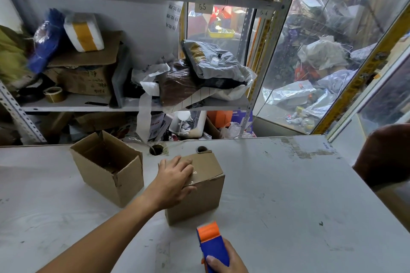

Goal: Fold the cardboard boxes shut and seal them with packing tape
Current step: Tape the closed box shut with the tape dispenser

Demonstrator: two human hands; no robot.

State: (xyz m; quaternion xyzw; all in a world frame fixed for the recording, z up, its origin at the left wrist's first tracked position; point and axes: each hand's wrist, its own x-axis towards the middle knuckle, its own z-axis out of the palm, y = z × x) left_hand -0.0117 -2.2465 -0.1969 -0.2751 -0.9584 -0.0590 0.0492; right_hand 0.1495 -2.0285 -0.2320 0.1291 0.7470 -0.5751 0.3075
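Here left hand pressing flat, fingers spread, on closed box mid-bench, likely smoothing clear tape on its top. Right hand gripping tape dispenser at near edge, pulled clear. Open box waiting toward far-left corner.

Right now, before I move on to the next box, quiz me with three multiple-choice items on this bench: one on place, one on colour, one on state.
1. Where does the open box stand relative to the closed box?
A. to its left
B. on top of it
C. to its right

2. What colours is the tape dispenser?
A. green and white
B. blue and orange
C. all black

3. What is the left hand doing?
A. hanging free
B. gripping the dispenser
C. pressing on the closed box

Key: 1 A, it sits left on the table; 2 B, blue body, orange guard; 3 C, palm flat on its taped top, while the right hand holds the dispenser.
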